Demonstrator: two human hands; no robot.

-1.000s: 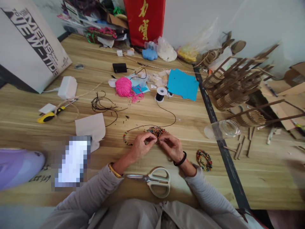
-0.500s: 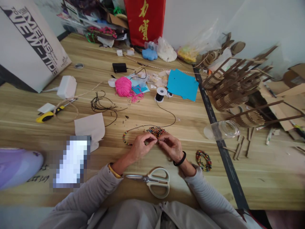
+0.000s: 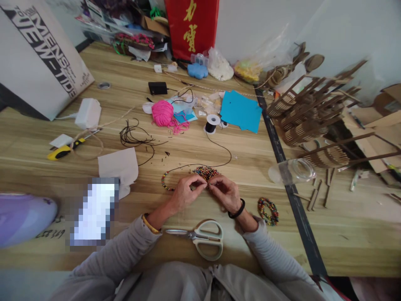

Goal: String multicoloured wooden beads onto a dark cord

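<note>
- Nothing much has shifted since the earlier frame: both hands stay pinched together over the beads, only the view has nudged a little.
- Loose pile of small multicoloured beads [image 3: 206,172] lies just beyond the fingertips, at the near middle of the table, with a half-strung bead strand [image 3: 165,182] curving off to its left.
- Left hand [image 3: 184,193] has its fingers closed narrowly on the thin black cord [image 3: 219,147]; right hand [image 3: 226,193] pinches close against it, though what it grips is too small to tell.
- Threading looks to be the step in hand; feeding the cord end through a bead hole calls for a steady, fine pinch.
- Grey-handled scissors [image 3: 200,238] lie nearer, a finished bead bracelet [image 3: 268,211] to the right, the black thread spool [image 3: 211,123] farther off.
- Pale wooden table [image 3: 194,146] is cluttered, against a white wall.
</note>
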